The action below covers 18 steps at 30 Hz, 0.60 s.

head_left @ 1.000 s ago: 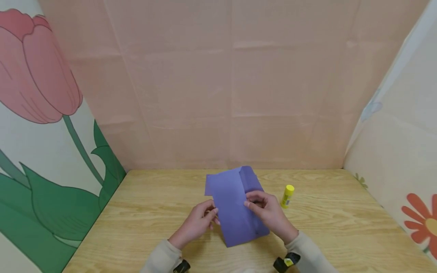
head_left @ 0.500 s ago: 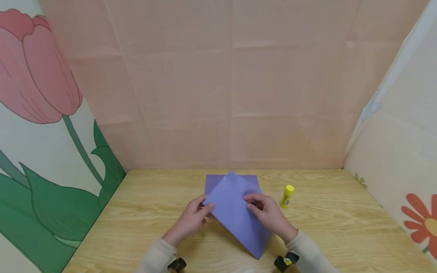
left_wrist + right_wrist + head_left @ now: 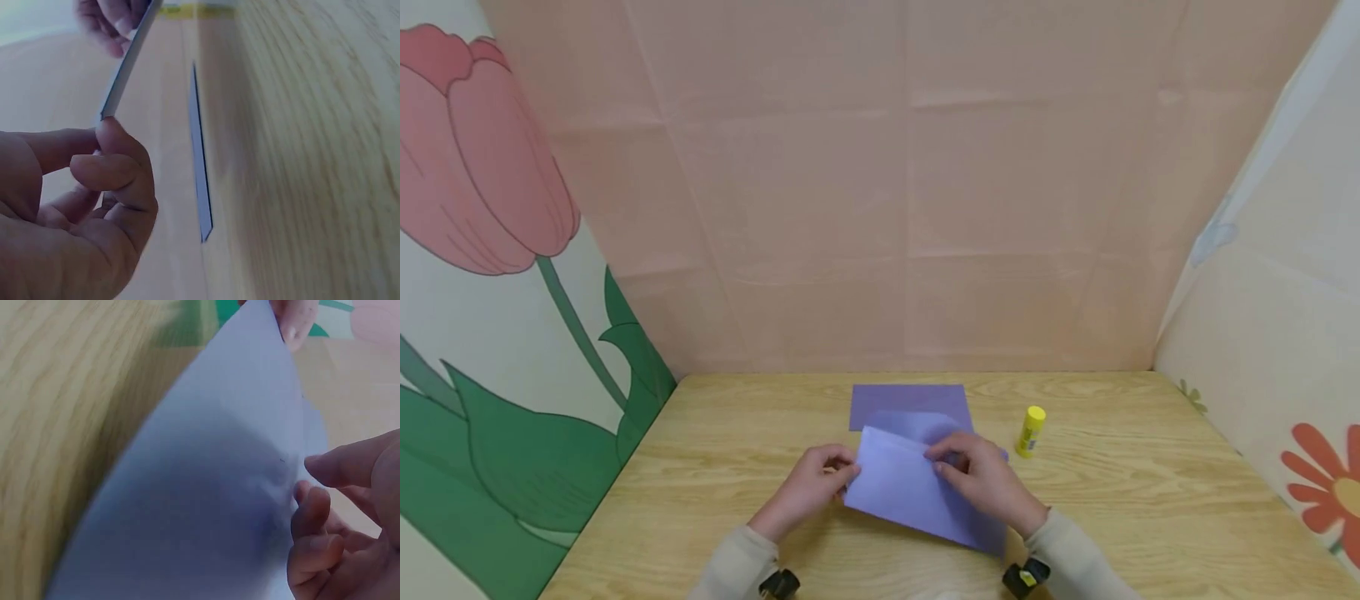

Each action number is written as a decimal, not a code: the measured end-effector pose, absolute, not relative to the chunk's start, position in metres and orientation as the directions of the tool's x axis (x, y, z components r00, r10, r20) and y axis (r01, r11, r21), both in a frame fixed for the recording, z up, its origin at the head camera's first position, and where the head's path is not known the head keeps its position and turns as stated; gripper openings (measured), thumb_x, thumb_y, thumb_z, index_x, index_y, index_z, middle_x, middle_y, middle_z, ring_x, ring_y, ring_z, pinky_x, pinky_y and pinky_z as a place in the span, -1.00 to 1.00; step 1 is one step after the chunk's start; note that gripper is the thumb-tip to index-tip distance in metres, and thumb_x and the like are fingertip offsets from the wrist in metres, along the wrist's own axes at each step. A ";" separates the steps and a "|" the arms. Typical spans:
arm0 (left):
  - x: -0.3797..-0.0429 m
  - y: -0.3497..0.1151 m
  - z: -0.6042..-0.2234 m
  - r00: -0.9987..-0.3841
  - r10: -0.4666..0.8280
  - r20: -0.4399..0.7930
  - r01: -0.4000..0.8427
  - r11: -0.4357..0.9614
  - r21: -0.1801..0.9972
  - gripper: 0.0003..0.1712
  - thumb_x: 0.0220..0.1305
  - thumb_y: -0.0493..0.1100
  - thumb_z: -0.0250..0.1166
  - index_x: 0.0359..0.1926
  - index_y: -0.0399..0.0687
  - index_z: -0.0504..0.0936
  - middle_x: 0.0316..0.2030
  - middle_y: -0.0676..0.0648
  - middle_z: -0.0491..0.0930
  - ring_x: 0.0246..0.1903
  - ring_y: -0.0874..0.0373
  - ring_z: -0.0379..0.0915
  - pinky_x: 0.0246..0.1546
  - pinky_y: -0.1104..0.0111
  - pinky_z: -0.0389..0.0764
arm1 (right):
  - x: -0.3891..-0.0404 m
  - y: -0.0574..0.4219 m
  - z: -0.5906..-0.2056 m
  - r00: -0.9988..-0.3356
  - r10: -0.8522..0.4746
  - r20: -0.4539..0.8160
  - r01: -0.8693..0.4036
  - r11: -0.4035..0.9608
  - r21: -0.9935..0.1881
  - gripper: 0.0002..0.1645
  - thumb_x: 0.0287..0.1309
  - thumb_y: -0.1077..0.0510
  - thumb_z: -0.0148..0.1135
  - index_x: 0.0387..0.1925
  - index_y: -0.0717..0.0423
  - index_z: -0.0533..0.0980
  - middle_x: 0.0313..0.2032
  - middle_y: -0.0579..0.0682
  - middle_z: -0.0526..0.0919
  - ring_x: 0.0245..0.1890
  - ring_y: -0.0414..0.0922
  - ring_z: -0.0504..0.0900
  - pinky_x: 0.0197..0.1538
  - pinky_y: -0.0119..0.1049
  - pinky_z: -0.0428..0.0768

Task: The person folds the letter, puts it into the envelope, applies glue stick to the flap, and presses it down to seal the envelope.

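A purple paper envelope [image 3: 902, 487] is held tilted above the table, its flap [image 3: 917, 423] raised along the far side. My left hand [image 3: 808, 492] pinches its left end between thumb and fingers; the left wrist view shows the envelope [image 3: 128, 65] edge-on at the fingertips. Near the upper right, my right hand [image 3: 988, 479] pinches the opening edge by the flap. In the right wrist view the envelope's broad face [image 3: 187, 462] covers much of the scene. Behind it lies a flat purple sheet [image 3: 868, 404], partly hidden by the flap.
A yellow glue stick [image 3: 1032, 432] stands to the right of the right hand. The wooden table [image 3: 700, 467] ends at a pink-beige backdrop [image 3: 797, 208], with flower-printed panels on both sides. Dark wrist cameras sit at both sleeves.
The envelope has turned from upright to lying crosswise, so its flap moved from the right side to the far side. The left hand shifted slightly left with its end. More of the flat sheet shows.
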<state>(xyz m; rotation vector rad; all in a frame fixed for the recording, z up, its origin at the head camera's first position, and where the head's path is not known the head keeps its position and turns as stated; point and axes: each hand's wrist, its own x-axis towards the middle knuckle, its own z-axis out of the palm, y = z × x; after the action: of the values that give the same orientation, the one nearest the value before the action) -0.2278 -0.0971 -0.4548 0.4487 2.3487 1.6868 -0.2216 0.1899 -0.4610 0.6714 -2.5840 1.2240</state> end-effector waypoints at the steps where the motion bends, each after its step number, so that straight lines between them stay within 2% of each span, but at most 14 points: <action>1: -0.228 -0.099 -0.456 -0.932 0.363 -0.001 0.116 0.300 0.947 -0.86 0.38 -0.25 0.26 -0.23 -0.30 0.62 -0.43 -0.05 0.51 -0.55 0.17 0.45 -0.51 0.31 0.56 | -0.222 0.190 -0.461 -0.873 -0.303 0.381 -0.487 0.561 -0.670 -0.76 0.09 0.39 0.38 -0.21 0.07 0.70 -0.22 -0.05 0.69 -0.54 -0.35 0.43 -0.48 -0.42 0.48; 4: -0.227 -0.104 -0.459 -0.937 0.347 -0.026 0.096 0.328 0.940 -0.86 0.37 -0.25 0.27 -0.26 -0.30 0.61 -0.41 -0.07 0.52 -0.57 0.17 0.48 -0.54 0.33 0.54 | -0.222 0.193 -0.462 -0.875 -0.266 0.405 -0.480 0.595 -0.645 -0.76 0.03 0.42 0.40 -0.25 0.11 0.68 -0.22 -0.02 0.66 -0.55 -0.35 0.43 -0.49 -0.42 0.48; 8: -0.228 -0.109 -0.462 -0.946 0.319 -0.057 0.073 0.380 0.922 -0.86 0.35 -0.25 0.30 -0.29 -0.28 0.60 -0.42 -0.09 0.52 -0.60 0.16 0.53 -0.63 0.40 0.47 | -0.223 0.198 -0.464 -0.913 -0.202 0.355 -0.391 0.686 -0.613 -0.77 -0.01 0.40 0.43 -0.28 0.11 0.66 -0.24 -0.02 0.63 -0.57 -0.33 0.42 -0.48 -0.42 0.48; 14: -0.230 -0.110 -0.468 -0.954 0.294 -0.064 0.077 0.443 0.893 -0.88 0.29 -0.30 0.33 -0.35 -0.28 0.59 -0.53 -0.06 0.56 -0.67 0.18 0.53 -0.60 0.39 0.52 | -0.223 0.203 -0.466 -0.959 -0.132 0.250 -0.248 0.817 -0.520 -0.76 -0.03 0.27 0.47 -0.24 0.11 0.66 -0.27 -0.01 0.58 -0.37 -0.19 0.49 -0.27 -0.27 0.53; 18: -0.232 -0.110 -0.470 -0.955 0.293 -0.050 0.103 0.485 0.868 -0.87 0.26 -0.32 0.34 -0.41 -0.27 0.59 -0.61 -0.02 0.56 -0.72 0.21 0.48 -0.62 0.39 0.50 | -0.220 0.206 -0.465 -0.977 -0.079 0.197 -0.166 0.862 -0.479 -0.71 -0.01 0.17 0.47 -0.19 0.10 0.65 -0.22 0.07 0.57 -0.37 -0.13 0.48 -0.34 -0.23 0.50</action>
<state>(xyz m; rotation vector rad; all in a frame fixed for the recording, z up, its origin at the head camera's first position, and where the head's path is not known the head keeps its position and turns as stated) -0.2317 -0.1095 -0.4699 0.3431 2.5375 1.4631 -0.2203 0.2058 -0.4654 0.1901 -2.8654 0.7600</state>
